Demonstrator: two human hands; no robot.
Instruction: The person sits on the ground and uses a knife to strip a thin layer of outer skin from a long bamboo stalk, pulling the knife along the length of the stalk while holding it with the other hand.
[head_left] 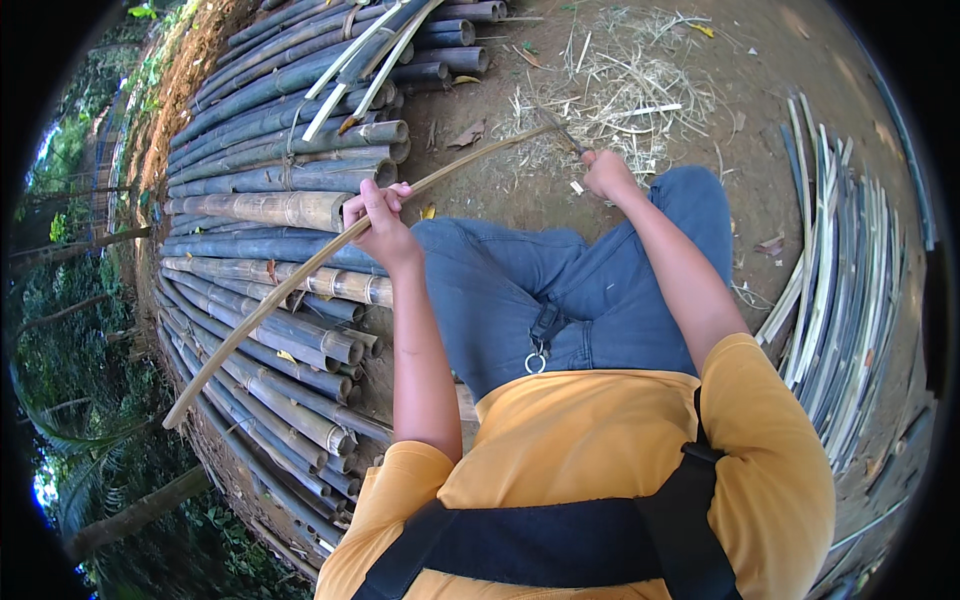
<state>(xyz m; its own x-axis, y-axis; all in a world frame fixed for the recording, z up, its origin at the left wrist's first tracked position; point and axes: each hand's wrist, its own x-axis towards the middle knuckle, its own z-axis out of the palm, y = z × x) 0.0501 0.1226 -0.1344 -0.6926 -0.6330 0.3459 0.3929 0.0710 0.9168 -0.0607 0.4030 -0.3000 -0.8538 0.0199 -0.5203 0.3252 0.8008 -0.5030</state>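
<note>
A long, thin bamboo strip [275, 297] slants across the view from lower left to upper middle. My left hand [380, 222] is closed around it near its middle, with the thumb raised along it. At the strip's far end, my right hand [608, 176] grips the brown handle of a knife [567, 136]. The knife's narrow blade points up and left, and it meets or crosses the strip's tip; whether they touch I cannot tell. Pale bamboo shavings [640, 95] lie in a loose heap on the ground just beyond the knife.
Stacked bamboo poles [270, 210] fill the left side, their cut ends facing me. Split bamboo pieces [365, 60] rest on top of the stack. To my right lies a long bundle of split bamboo strips [850, 300]. My bent legs [500, 290] are between the piles, on bare earth.
</note>
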